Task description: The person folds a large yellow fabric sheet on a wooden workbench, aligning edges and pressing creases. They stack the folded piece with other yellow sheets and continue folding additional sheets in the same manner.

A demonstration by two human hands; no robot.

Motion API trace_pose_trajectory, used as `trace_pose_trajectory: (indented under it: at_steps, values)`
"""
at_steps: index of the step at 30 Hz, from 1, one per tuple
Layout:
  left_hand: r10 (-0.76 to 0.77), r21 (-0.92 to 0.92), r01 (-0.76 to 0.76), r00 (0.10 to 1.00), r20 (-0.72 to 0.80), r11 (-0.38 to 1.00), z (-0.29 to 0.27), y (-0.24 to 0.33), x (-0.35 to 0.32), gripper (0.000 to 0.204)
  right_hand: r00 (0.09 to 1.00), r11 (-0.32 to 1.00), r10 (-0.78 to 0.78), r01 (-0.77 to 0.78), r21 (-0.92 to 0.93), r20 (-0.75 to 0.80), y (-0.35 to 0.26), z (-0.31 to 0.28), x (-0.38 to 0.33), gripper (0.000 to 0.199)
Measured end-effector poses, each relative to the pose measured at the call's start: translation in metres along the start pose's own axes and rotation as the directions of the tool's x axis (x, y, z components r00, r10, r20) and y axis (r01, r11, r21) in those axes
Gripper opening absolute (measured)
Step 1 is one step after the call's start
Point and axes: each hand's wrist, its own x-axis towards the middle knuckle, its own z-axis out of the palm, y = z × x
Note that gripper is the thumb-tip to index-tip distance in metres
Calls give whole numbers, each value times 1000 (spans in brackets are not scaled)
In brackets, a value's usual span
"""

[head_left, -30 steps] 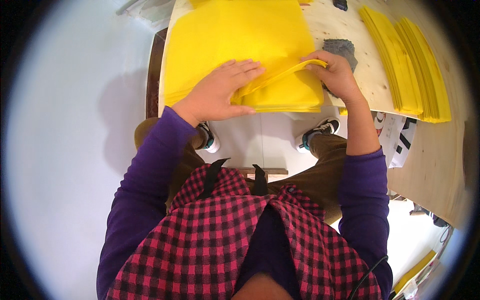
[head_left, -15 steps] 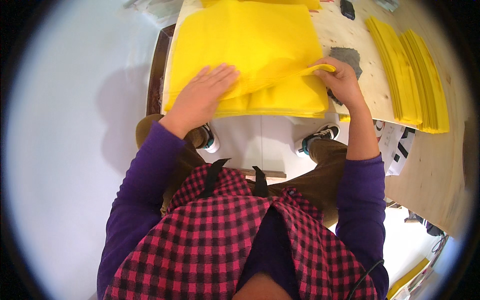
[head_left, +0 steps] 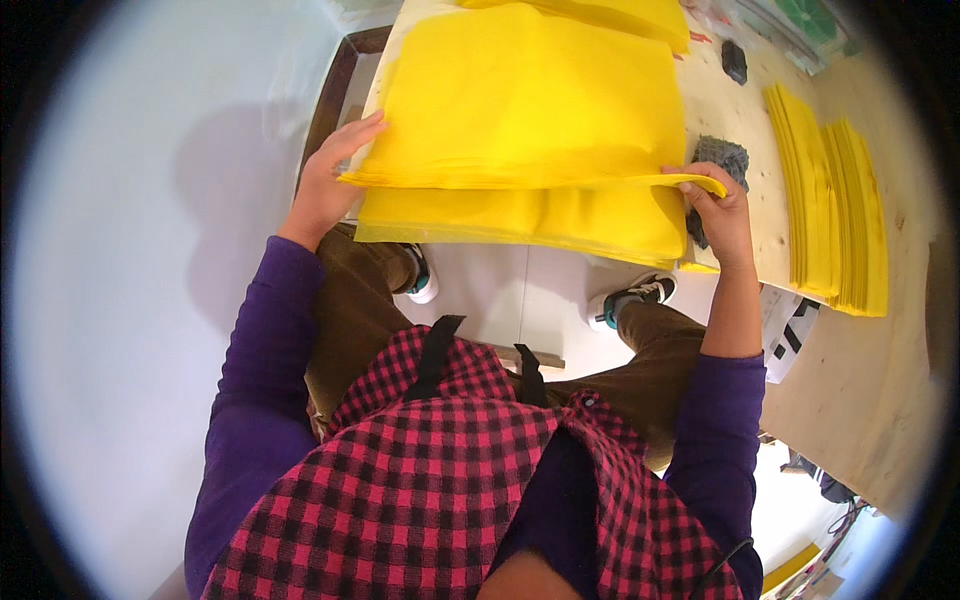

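Note:
A broad yellow fabric sheet [head_left: 530, 100] lies on the table with its near edge turned back into a fold across its width. Beneath that fold, more yellow fabric [head_left: 520, 215] hangs slightly over the table's near edge. My right hand [head_left: 722, 210] pinches the right end of the fold between thumb and fingers, and a small flap sticks out past them. At the fold's left end, my left hand [head_left: 328, 180] rests against the sheet's side, fingers stretched out and thumb by the corner. Whether its fingertips reach under the fabric is hidden.
A grey rough pad [head_left: 722, 158] lies beside my right hand. Two stacks of folded yellow fabric strips [head_left: 805, 190] stand at the right. Farther back are a small black object [head_left: 734, 62] and another yellow sheet [head_left: 630, 18]. A white wall [head_left: 150, 250] rises on the left.
My left hand has slid off the top of the sheet to its left side. The fold now runs straighter across, and my right hand still pinches its end. The view has shifted slightly.

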Motion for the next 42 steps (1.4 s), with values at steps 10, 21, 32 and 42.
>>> trace_pose_trajectory:
  at_steps: [10, 21, 32, 42]
  values:
    - [74, -250, -56, 995, 64, 967, 7, -15, 26, 33, 997, 1000, -29, 29, 1, -75, -1, -4, 5, 13]
    - [-467, -495, 499, 862, 197, 712, 5, -21, 26, 16, 960, 982, 187, -178, 61, -206, -6, 13, 21, 20]
    - [-539, -747, 418, 837, 95, 517, 9, -16, 25, 15, 924, 987, 158, -136, 86, -348, -12, 27, 24, 25]
    - [-588, -647, 507, 802, 111, 570, 10, -9, 21, 15, 909, 1000, -5, 0, -12, -416, 12, 34, 29, 24]
